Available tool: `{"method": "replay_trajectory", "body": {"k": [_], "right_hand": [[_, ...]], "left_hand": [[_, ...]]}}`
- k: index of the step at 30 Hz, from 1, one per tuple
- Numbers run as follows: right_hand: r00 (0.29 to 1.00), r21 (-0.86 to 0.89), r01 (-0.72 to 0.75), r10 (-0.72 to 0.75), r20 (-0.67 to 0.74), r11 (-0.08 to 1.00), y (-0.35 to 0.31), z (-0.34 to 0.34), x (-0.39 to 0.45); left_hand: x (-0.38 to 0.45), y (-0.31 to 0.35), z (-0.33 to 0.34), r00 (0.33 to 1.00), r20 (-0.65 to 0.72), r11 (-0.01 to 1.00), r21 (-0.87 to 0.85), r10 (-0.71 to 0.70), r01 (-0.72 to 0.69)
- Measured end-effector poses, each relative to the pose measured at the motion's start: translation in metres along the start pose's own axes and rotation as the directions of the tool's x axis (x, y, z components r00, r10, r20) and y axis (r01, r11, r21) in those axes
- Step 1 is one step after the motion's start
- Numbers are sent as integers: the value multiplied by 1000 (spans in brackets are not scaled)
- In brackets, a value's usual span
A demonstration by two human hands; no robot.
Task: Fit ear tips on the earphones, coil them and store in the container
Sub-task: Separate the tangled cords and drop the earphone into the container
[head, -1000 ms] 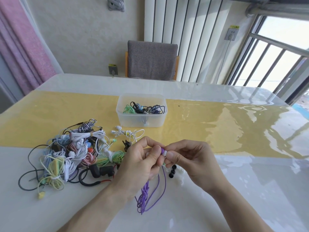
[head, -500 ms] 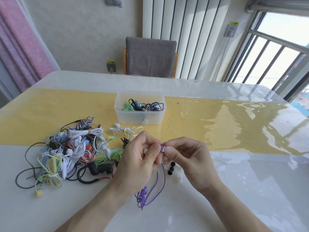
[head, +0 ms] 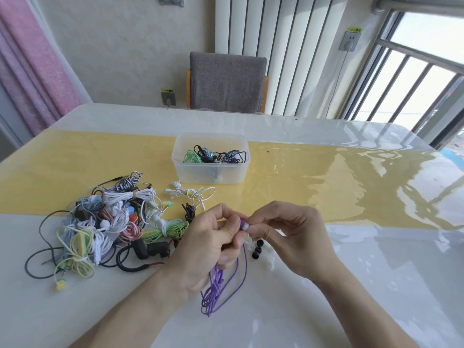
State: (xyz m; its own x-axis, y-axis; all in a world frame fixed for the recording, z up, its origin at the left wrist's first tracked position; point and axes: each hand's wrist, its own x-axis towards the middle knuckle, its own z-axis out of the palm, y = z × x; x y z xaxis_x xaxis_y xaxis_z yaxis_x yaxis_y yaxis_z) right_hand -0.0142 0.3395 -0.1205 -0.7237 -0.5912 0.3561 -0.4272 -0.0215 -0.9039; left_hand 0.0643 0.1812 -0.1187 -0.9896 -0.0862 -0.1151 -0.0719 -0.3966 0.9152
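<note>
Near the tabletop's near edge, the left hand [head: 211, 243] is curling its fingers round the purple earbud [head: 242, 222] and its cord, while the right hand [head: 288, 232] is pinching a white ear tip [head: 247, 226] against the bud's end. Both wrists are angling inward, raised off the tabletop [head: 351, 285]. The purple cable [head: 221, 282] is hanging below the left palm. Fingers are hiding most of the bud. The clear container [head: 211, 172] is sitting toward the middle, behind the hands.

Head view, facing forward-down, close over table [head: 326, 285].
</note>
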Motion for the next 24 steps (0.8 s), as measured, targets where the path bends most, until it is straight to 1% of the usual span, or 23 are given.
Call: {"method": "replay_trajectory", "body": {"k": [2, 3, 5, 6, 8, 10, 12, 16, 20, 21, 22, 23, 24], "right_hand": [[1000, 8, -29, 30, -8, 1000, -2, 1, -1], [998, 53, -65, 66, -15, 997, -3, 1, -1], [987, 199, -159, 163, -1, 967, -6, 4, 0], [974, 292, -223, 225, 28, 930, -6, 6, 1], [926, 488, -368, 358, 118, 792, -7, 9, 2], [874, 600, -465, 443, 198, 651, -7, 12, 2], [849, 623, -504, 474, 233, 597, -6, 12, 2], [834, 626, -536, 472, 288, 566, 0, 8, 2], [789, 693, -593, 470, 396, 411, 9, 9, 0], [791, 700, -589, 463, 399, 403, 9, 10, -1], [803, 702, -575, 455, 384, 421, 9, 11, -1], [826, 690, -545, 447, 344, 476, 8, 12, -1], [860, 653, -494, 431, 272, 574, 5, 12, -1]], "left_hand": [[-1, -1, 1, 997, -5, 990, 115, 82, -80], [-1, -2, 1, 991, -3, 977, 166, 134, -131], [0, -3, 0, 974, -2, 947, 235, 227, -220], [0, -4, 0, 963, 3, 929, 264, 269, -260], [1, -7, -2, 943, 21, 893, 314, 333, -323], [2, -8, -4, 935, 34, 874, 343, 354, -343], [3, -9, -6, 936, 41, 873, 349, 349, -340], [3, -9, -8, 932, 78, 857, 374, 353, -355], [1, -8, -8, 924, 108, 836, 398, 366, -377], [1, -7, -8, 925, 106, 838, 396, 365, -376], [0, -6, -7, 927, 101, 844, 386, 362, -372], [0, -5, -5, 931, 89, 861, 359, 353, -361], [0, -3, -4, 941, 68, 887, 318, 332, -335]]}}
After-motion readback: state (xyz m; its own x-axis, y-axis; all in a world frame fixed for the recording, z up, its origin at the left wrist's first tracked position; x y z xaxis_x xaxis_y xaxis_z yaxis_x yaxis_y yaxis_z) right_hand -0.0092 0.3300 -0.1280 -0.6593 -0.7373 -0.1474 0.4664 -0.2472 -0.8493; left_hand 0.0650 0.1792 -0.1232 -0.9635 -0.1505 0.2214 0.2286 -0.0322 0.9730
